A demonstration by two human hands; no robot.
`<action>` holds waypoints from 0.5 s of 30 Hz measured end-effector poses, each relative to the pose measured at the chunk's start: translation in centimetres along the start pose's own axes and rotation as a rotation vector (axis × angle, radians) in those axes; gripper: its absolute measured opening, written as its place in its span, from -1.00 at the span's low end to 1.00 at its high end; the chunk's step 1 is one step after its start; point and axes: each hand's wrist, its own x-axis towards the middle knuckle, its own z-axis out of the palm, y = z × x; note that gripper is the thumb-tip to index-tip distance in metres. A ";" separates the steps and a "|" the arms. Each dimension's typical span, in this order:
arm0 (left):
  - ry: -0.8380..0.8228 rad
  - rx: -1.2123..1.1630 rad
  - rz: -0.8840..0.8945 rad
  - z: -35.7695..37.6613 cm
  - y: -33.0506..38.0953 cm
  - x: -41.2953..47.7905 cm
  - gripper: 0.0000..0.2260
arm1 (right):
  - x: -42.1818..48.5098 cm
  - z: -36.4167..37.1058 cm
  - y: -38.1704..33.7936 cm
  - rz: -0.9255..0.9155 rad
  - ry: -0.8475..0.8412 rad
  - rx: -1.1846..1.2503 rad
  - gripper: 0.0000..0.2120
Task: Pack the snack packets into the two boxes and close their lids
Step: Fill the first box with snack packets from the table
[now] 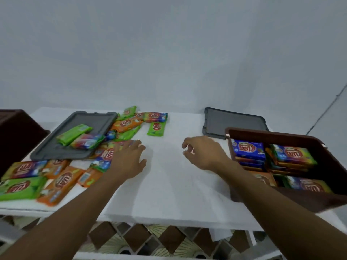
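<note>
Packets (62, 182): most lie loose in a heap on the left half of the table (169, 184), orange, green and blue wrappers overlapping; one green one (156, 128) lies apart at the far side
On the left lid (56, 149): two packets rest on the grey lid, which lies flat among the heap, so it cannot be used until they come off
Right box (277, 133): brown, open, already stacked with packets in rows, with some room seemingly left at the top
Right lid (234, 122): flat on the table just behind that box
Left box (15, 132): dark shape at the far left edge; its inside is out of view
Left hand (127, 158): fingers (135, 145) spread and nearly straight over the near edge of the heap, holding nothing; whether the tips touch a wrapper I cannot tell
Right hand (204, 152): above bare table between heap and right box, fingers loosely curled, holding nothing
Handling: likely light, flat and crinkly, with slick film that slides on its neighbours; contents probably brittle, so no squeezing
Where to grip: thumb under one long edge and fingers on top, or pinch across the flat faces; take top packets first so the heap does not scatter
Stage: packing is partly done, both lids off
</note>
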 end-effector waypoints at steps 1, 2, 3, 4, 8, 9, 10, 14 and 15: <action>-0.004 0.023 -0.054 0.5 -1.7 -0.2 -0.47 | 0.5 1.9 -0.8 0.026 -0.080 -0.006 -0.72; -0.015 0.037 -0.112 1.0 -3.2 -0.3 -0.42 | 0.8 3.9 -1.6 0.053 -0.147 -0.019 -0.66; -0.037 0.039 -0.162 1.4 -4.2 -0.3 -0.38 | 0.9 6.0 -2.0 0.073 -0.179 -0.045 -0.60; -0.060 0.027 -0.195 1.8 -5.1 -0.5 -0.36 | 0.8 8.1 -2.6 0.094 -0.161 -0.074 -0.56; -0.015 0.041 -0.064 2.7 -5.1 -0.4 -0.43 | -0.2 12.6 -3.8 0.203 0.111 -0.068 -0.52; -0.008 0.040 -0.015 2.7 -4.7 -0.2 -0.44 | -0.3 12.9 -3.8 0.211 0.146 -0.043 -0.56; -0.010 0.023 0.019 2.6 -4.6 0.1 -0.45 | -0.3 13.1 -3.9 0.224 0.172 -0.014 -0.59; 0.007 -0.069 0.190 2.5 -4.6 1.3 -0.43 | -0.1 13.0 -4.0 0.264 0.228 0.066 -0.65; 0.040 -0.112 0.254 2.7 -4.4 1.3 -0.44 | 0.0 13.0 -4.0 0.269 0.257 0.091 -0.66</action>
